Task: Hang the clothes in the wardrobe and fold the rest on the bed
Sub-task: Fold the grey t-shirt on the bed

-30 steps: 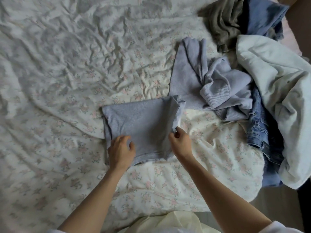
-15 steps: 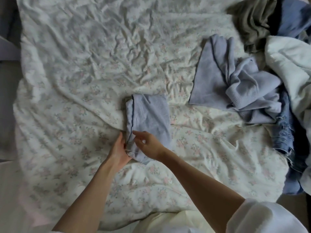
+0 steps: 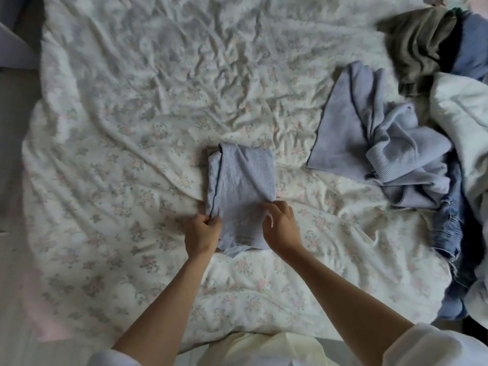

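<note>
Folded pale lilac-grey cotton garment [image 3: 243, 191] lying on floral-print bedspread [image 3: 118, 159], left hand [image 3: 202, 233] pinching its near-left edge, right hand [image 3: 281, 225] with curled fingers [image 3: 272, 207] gripping its near-right corner

Beside the folded lilac garment [image 3: 241, 191], the left hand [image 3: 202, 233] covers its near left corner, so the hand's fingers [image 3: 211, 220] barely show. Far right of it, the white garment [image 3: 462, 122] and blue garment [image 3: 472, 48] are cut by the picture's edge. The jeans [image 3: 449, 217] lie mostly buried, perhaps folded.
</note>
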A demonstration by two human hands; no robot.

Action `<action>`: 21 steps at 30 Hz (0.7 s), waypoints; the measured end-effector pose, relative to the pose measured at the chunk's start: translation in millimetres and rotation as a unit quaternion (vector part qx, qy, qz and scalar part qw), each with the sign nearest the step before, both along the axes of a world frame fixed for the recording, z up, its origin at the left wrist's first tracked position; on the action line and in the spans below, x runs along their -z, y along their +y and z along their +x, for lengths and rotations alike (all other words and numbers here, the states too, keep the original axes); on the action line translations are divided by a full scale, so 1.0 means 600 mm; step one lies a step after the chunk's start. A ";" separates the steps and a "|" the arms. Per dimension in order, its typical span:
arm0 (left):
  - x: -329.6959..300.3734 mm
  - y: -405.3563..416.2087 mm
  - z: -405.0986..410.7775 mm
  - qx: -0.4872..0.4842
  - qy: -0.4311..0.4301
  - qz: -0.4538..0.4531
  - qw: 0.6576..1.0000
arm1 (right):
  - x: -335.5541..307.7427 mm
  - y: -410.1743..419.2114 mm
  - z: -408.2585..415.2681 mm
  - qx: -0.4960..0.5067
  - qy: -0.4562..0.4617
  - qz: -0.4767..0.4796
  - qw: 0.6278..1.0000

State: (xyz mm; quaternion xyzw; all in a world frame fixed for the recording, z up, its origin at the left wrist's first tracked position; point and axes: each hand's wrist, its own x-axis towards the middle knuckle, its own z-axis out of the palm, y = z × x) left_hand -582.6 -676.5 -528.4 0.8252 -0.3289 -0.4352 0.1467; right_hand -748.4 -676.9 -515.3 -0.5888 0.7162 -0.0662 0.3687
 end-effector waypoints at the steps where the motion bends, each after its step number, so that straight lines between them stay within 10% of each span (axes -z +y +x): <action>1: -0.004 0.005 0.001 -0.012 0.006 -0.014 1.000 | -0.001 0.006 0.000 -0.002 0.008 -0.004 1.000; 10: -0.007 0.059 0.018 -0.138 0.098 -0.045 0.985 | 0.008 0.036 0.000 -0.168 0.066 -0.018 0.983; 21: -0.015 -0.051 0.025 0.010 0.064 -0.116 0.991 | 0.026 0.018 -0.006 -0.200 0.091 -0.022 0.975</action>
